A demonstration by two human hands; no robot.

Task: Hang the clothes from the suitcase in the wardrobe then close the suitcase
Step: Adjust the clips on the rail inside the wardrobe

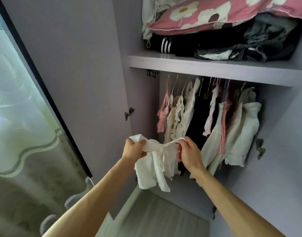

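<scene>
Here, both arms reach forward into the open wardrobe [88,69], and a small white garment [153,170] hangs between the two hands, in front of the lower compartment and below the row of hanging clothes [206,120]; the left hand [134,148] is clenched around a bunched upper corner of the garment, with a fold of the cloth sticking up above the knuckles; the right hand [189,152] pinches a thin strap [172,141] of the same garment between thumb and fingertips, the strap stretched taut from one hand to the other; the body of the garment droops below and between the hands, nearer the left one, its lower edge hanging free above the wardrobe floor; behind it, pink, cream, white and black pieces hang on hangers under the shelf [206,65], the pink top [162,115] at the left end and a thick white piece [246,132] at the right; on the shelf above lie dark folded clothes [206,45] with a pink flowered pillow [215,12] stacked on them; the wardrobe door stands open at the left.
</scene>
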